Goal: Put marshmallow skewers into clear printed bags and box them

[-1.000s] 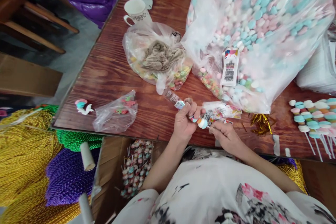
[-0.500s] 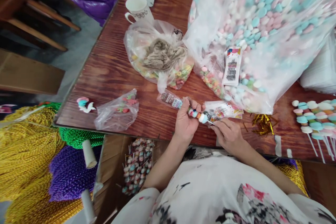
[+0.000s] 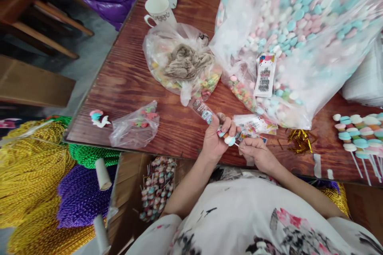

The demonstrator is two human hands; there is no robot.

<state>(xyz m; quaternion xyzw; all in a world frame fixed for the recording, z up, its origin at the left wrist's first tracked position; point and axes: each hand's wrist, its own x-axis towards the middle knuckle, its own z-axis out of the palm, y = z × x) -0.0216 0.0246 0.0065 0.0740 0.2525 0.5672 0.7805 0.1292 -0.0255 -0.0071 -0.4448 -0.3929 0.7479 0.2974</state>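
Note:
My left hand (image 3: pixel 214 143) is closed around a candy skewer (image 3: pixel 229 140) of pastel and coloured pieces on a white stick. A clear printed wrapper (image 3: pixel 202 110) sticks out beyond that hand's fingers, up and to the left; how far the candies sit inside it is partly hidden. Low on the stick, my right hand (image 3: pixel 257 154) pinches with thumb and fingers. Flat printed wrappers (image 3: pixel 254 123) lie on the table just behind both hands.
Big clear bag of pastel candies (image 3: pixel 299 28) fills the back right. Finished-looking skewers (image 3: pixel 359 135) lie at right, gold tinsel (image 3: pixel 299 140) nearer. A bag with grey cloth (image 3: pixel 185 61), a mug (image 3: pixel 161 11) and a small bag (image 3: pixel 136 125) are left. A box of skewers (image 3: pixel 158 189) stands below the edge.
My left hand and the wrapper have shifted slightly right, and the wrapper slants more steeply. The skewer's candies show less between the hands. My right hand has turned and lowered a little on the stick.

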